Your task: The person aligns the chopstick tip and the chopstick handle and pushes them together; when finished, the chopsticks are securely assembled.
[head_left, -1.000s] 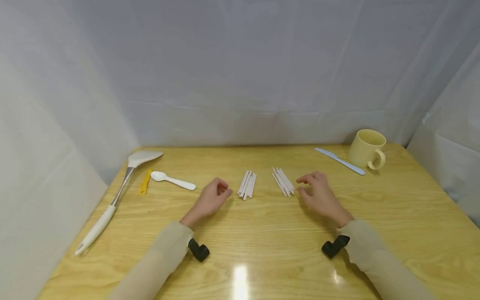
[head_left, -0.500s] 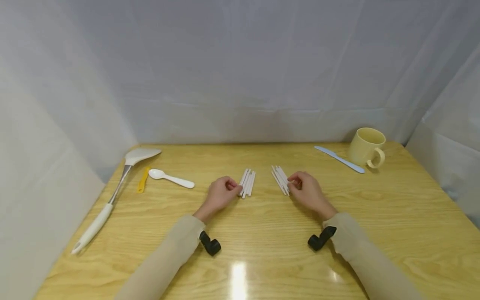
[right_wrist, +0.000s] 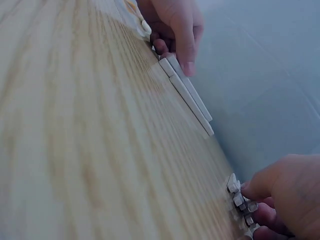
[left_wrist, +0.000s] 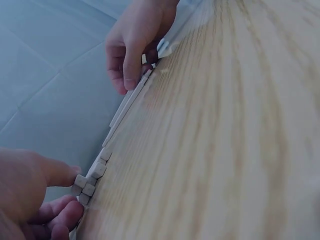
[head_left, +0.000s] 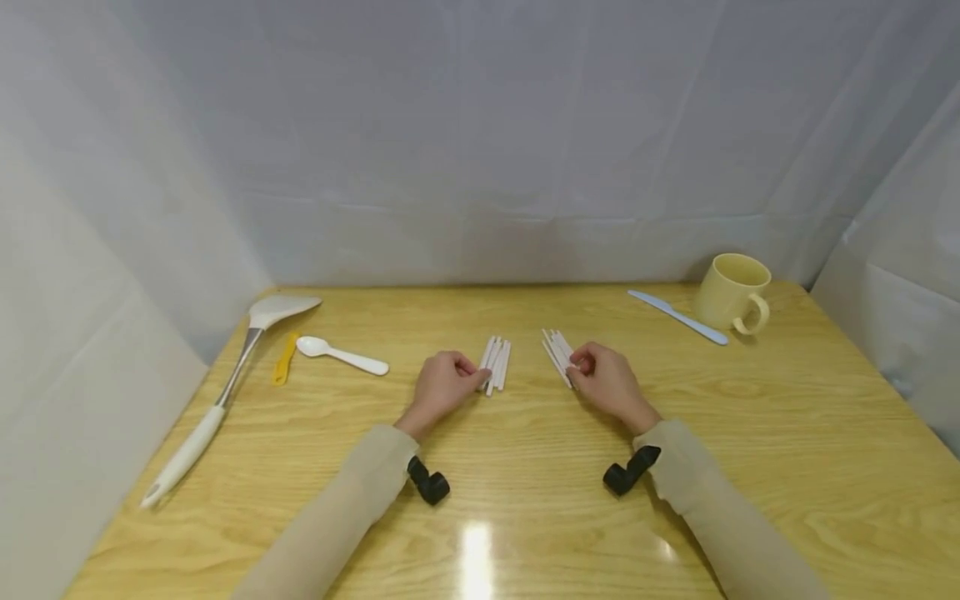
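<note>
Two small bundles of white square-ended sticks lie on the wooden table in the head view. At the left bundle (head_left: pixel 501 367), my left hand (head_left: pixel 442 387) has thumb and fingers at the near left side, pinching sticks by their ends. My right hand (head_left: pixel 609 385) does likewise at the right side of the right bundle (head_left: pixel 555 352). Seen from the left wrist, the thumb lies on the stick ends (left_wrist: pixel 89 187) and curled fingers sit beside them. The right wrist view has the right thumb against the stacked ends (right_wrist: pixel 238 196), its fingers partly cut off by the frame.
At the left lie a white spoon (head_left: pixel 348 358), a small yellow flat tool (head_left: pixel 284 360) and a long-handled white turner (head_left: pixel 193 446). A pale blue knife (head_left: pixel 684 320) and a yellow mug (head_left: pixel 727 296) stand at back right. White cloth (head_left: pixel 480 150) hangs behind the table.
Both hands have moved inward, from beside the stick bundles onto their outer sides, and the fingers have closed at the sticks. The bundles look almost unmoved; the view has shifted slightly.
</note>
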A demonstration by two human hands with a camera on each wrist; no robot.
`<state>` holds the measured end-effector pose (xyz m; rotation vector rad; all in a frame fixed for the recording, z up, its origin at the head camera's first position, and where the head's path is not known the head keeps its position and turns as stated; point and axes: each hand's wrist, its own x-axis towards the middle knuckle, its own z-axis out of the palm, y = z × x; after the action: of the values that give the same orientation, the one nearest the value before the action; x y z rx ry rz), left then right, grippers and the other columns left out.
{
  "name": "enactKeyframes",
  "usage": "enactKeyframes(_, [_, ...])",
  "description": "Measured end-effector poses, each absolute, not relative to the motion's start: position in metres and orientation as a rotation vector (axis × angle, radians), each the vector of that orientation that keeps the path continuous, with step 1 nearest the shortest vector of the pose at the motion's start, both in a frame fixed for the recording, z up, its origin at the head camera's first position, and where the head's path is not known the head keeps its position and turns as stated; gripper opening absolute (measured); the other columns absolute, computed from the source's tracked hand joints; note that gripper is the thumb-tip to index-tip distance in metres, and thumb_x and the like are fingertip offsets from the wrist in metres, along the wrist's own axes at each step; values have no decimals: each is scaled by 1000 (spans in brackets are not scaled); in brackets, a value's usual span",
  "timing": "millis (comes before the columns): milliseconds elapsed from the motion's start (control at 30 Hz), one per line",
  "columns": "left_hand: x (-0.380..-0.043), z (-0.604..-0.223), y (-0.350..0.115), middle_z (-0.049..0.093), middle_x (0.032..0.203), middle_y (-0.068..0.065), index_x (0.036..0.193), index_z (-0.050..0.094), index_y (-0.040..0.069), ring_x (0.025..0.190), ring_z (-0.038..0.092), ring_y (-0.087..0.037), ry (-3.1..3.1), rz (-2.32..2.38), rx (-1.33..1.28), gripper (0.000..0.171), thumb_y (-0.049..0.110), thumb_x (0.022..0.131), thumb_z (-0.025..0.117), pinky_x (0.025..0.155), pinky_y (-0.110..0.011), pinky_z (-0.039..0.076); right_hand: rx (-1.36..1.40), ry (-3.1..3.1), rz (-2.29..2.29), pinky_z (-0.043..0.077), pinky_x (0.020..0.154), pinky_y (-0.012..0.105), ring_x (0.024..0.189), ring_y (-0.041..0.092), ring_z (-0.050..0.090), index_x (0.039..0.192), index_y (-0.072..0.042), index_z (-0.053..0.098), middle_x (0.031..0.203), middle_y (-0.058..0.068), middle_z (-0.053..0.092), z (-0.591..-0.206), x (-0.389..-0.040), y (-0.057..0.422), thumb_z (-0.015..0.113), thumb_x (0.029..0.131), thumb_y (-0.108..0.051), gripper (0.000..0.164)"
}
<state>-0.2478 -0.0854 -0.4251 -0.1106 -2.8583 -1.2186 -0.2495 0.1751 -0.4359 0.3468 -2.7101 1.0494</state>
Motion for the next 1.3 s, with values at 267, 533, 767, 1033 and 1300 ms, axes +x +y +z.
enactKeyframes(267, [-244, -421, -82, 70, 70, -3, 76, 73, 9, 60, 60, -13, -2832, -1090, -81, 21, 29, 81, 73, 54, -26, 44, 291, -2711, 1034, 43, 65, 31, 67, 17, 55, 93, -1, 65, 75, 5, 62, -434, -247, 172, 66, 81, -10, 15])
enactKeyframes(533, [-244, -424, -82, 72, 76, -6, 83, 74, 6, 66, 63, -14, -2802, -1171, -74, 21, 26, 83, 73, 59, -26, 47, 253, -2694, 1042, 45, 66, 32, 69, 21, 58, 99, 1, 65, 78, 10, 64, -435, -244, 171, 63, 85, -9, 17])
enactKeyframes(767, [-246, -426, -84, 71, 78, -8, 90, 74, 1, 64, 60, -12, -2770, -1285, -104, 20, 21, 85, 72, 57, -22, 46, 261, -2598, 1114, 42, 62, 29, 68, 23, 56, 107, 7, 66, 81, 16, 63, -436, -247, 169, 61, 89, -4, 21])
enactKeyframes(1033, [-245, -422, -83, 65, 74, -8, 90, 70, -1, 60, 51, -10, -2712, -1327, -129, 18, 16, 89, 67, 54, -22, 41, 274, -2550, 1157, 40, 64, 26, 72, 21, 53, 104, 7, 68, 84, 16, 62, -432, -246, 167, 59, 91, -3, 19])
enactKeyframes(1300, [-235, -417, -67, 66, 76, -11, 91, 68, -3, 56, 47, -8, -2577, -1413, -331, 15, 10, 92, 61, 50, -19, 39, 318, -2488, 1324, 41, 62, 19, 73, 17, 53, 102, 6, 64, 83, 14, 62, -415, -239, 162, 59, 92, -4, 14])
